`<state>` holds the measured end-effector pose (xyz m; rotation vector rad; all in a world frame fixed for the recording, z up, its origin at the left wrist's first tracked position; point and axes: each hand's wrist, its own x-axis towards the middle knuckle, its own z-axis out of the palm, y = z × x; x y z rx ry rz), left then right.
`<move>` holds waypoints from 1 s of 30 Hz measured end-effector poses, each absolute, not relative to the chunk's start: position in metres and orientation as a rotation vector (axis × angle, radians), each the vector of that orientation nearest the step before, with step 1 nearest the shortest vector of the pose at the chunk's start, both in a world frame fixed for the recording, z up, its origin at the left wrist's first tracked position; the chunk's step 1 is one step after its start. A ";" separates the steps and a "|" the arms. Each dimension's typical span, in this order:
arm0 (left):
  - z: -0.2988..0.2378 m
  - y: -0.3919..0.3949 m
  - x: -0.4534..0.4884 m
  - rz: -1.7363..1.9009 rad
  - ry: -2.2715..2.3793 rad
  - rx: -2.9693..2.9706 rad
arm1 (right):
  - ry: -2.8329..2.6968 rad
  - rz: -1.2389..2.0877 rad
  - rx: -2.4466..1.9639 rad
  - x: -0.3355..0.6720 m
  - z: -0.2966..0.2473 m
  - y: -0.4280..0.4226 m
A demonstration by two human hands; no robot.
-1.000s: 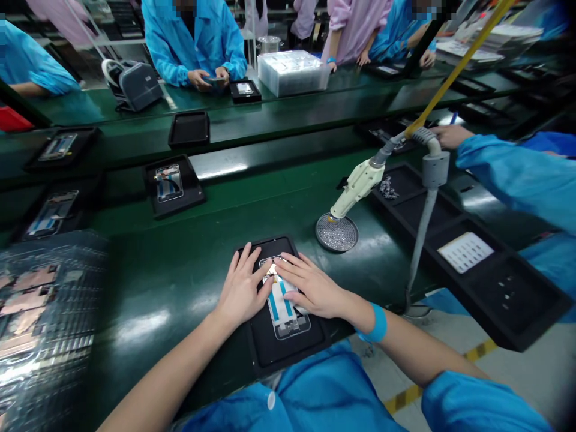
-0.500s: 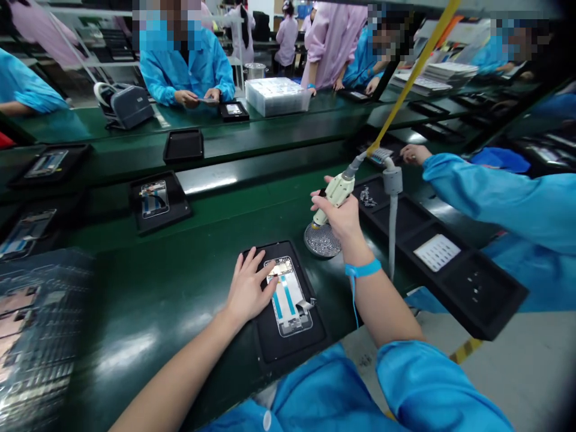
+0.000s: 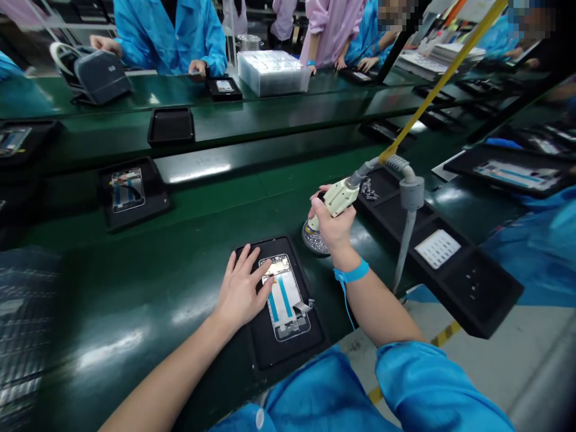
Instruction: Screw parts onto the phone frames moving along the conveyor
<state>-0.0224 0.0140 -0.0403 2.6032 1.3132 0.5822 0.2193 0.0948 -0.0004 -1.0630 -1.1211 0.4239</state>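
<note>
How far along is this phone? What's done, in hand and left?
Done: the phone sits in its black tray under the left hand. In hand: the right hand grips an electric screwdriver above a screw dish. Left: a loose flap at the phone's edge; screws are too small to see.

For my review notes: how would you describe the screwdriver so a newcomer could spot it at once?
On the green bench, find the black tray under the left hand. Just right of it, the right hand holds a cream electric screwdriver, tip over a round screw dish. Unlike anything else nearby, it hangs from a yellow line.
</note>
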 end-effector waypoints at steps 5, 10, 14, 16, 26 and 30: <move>-0.041 0.013 -0.022 0.616 1.314 2.590 | -1.141 0.417 -1.102 0.218 -0.005 0.095; -0.041 0.013 -0.021 0.625 1.311 2.586 | -1.126 0.431 -1.117 0.219 -0.007 0.096; -0.041 0.013 -0.021 0.625 1.312 2.591 | -1.129 0.425 -1.096 0.218 -0.006 0.095; -0.041 0.012 -0.021 0.625 1.311 2.587 | -1.127 0.414 -1.092 0.217 -0.007 0.095; -0.043 0.010 -0.016 0.695 1.306 2.540 | -1.033 0.365 -1.016 0.211 0.010 0.086; -0.041 0.009 -0.015 0.669 1.229 2.540 | -1.058 0.442 -0.888 0.185 0.029 0.066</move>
